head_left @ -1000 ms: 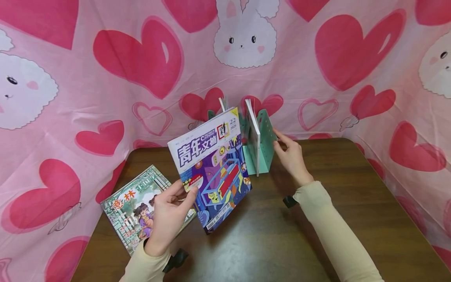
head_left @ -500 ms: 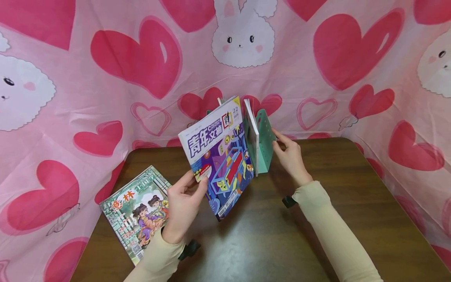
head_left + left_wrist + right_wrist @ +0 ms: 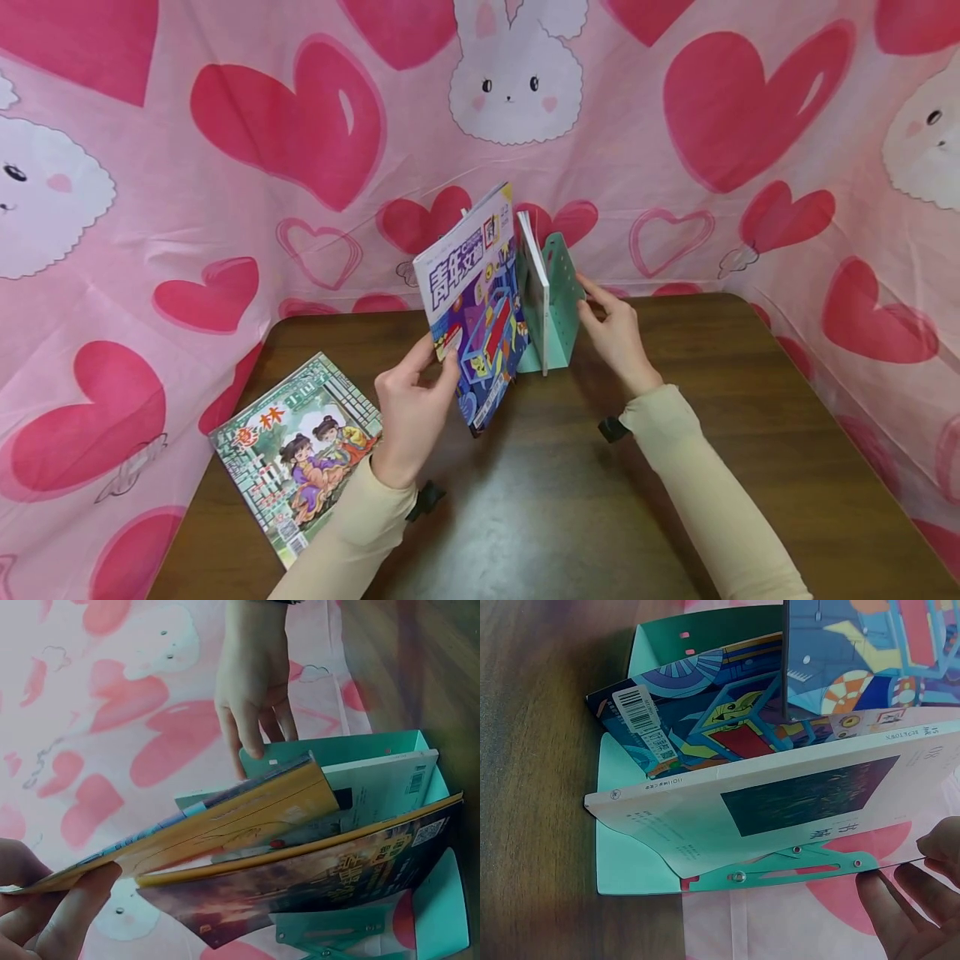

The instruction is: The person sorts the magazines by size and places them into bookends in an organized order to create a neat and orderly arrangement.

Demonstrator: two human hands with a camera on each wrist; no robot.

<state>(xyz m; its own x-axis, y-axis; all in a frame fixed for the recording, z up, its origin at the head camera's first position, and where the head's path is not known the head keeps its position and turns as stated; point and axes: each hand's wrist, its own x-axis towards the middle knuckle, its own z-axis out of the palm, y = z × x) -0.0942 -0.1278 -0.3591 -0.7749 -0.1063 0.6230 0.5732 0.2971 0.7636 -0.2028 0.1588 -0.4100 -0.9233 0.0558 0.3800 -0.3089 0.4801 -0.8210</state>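
A pink cloth (image 3: 615, 167) printed with hearts and rabbit faces hangs behind a dark wood-grain table (image 3: 540, 500). Towards the table's left edge lies the flat magazine (image 3: 303, 454), face up and askew; its title reads 意林 in orange-red, with green characters beside it too small to read surely.

The raised magazine (image 3: 480, 308) is held tilted above the table, before the left part of a green book stand (image 3: 564, 300) near the middle of the far edge. Its purple title reads 青年文摘 — the smaller print is blurred. Within the stand, the standing magazine (image 3: 727, 712) bears similar artwork, and a white book (image 3: 810, 806) leans beside it; large characters on the white cover appear to read 书城. Whether the raised magazine touches either cannot be told.

The left hand (image 3: 415, 408) is closed to a pinch, thumb on the front of the raised magazine at its left edge. The right hand (image 3: 615, 337) is partly closed, thumb and fingers pinching the outer edge of the stand's right plate.

Smallest are the printed codes — a QR code (image 3: 287, 527) near the flat magazine's lower left corner and a barcode (image 3: 637, 709) on the standing magazine.
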